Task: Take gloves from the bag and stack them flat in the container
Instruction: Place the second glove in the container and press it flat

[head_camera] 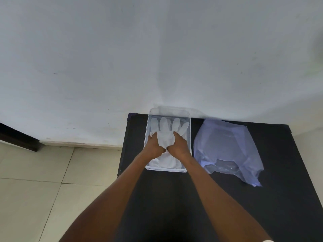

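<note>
A clear plastic container [148, 123] stands on the far left part of the black table [201, 198]. A white glove [166, 130] lies flat inside it, fingers pointing toward the wall. My left hand [154, 144] and my right hand [179, 145] rest side by side on the glove's palm, with fingers curled into its fabric. More white glove material [167, 161] shows near the container's front end. A pale, translucent plastic bag [225, 145] lies crumpled to the right of the container, apart from both hands.
The table's back edge is against a white wall [157, 49]. Its left edge drops off to a tiled floor [43, 180]. A dark skirting piece [19, 138] runs along the wall at the far left.
</note>
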